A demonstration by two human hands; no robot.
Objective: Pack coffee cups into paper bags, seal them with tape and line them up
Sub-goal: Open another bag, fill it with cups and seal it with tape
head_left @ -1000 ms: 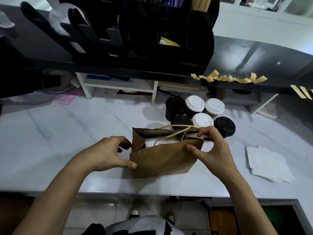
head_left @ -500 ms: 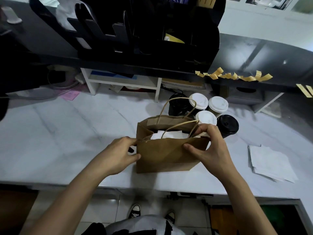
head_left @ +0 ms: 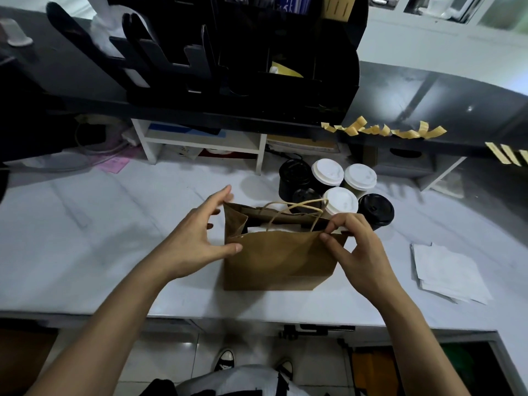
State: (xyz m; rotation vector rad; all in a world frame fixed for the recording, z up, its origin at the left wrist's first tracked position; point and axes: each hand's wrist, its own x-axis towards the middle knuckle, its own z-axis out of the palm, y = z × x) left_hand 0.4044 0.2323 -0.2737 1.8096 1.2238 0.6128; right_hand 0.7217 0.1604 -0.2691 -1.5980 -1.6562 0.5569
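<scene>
At the centre of the frame the paper bag [head_left: 278,260] stands upright on the counter [head_left: 85,238], mouth open. The left hand [head_left: 197,241] has let go of the bag's left edge since half a second ago — fingers now spread, thumb tip just touching the front panel. The right hand [head_left: 354,247] still pinches the right rim. Closing the mouth looks next. Inside, only something white shows — a cup cannot be confirmed. Behind, the cups [head_left: 340,185] partly overlap; tape strips [head_left: 383,130] hang upper right.
</scene>
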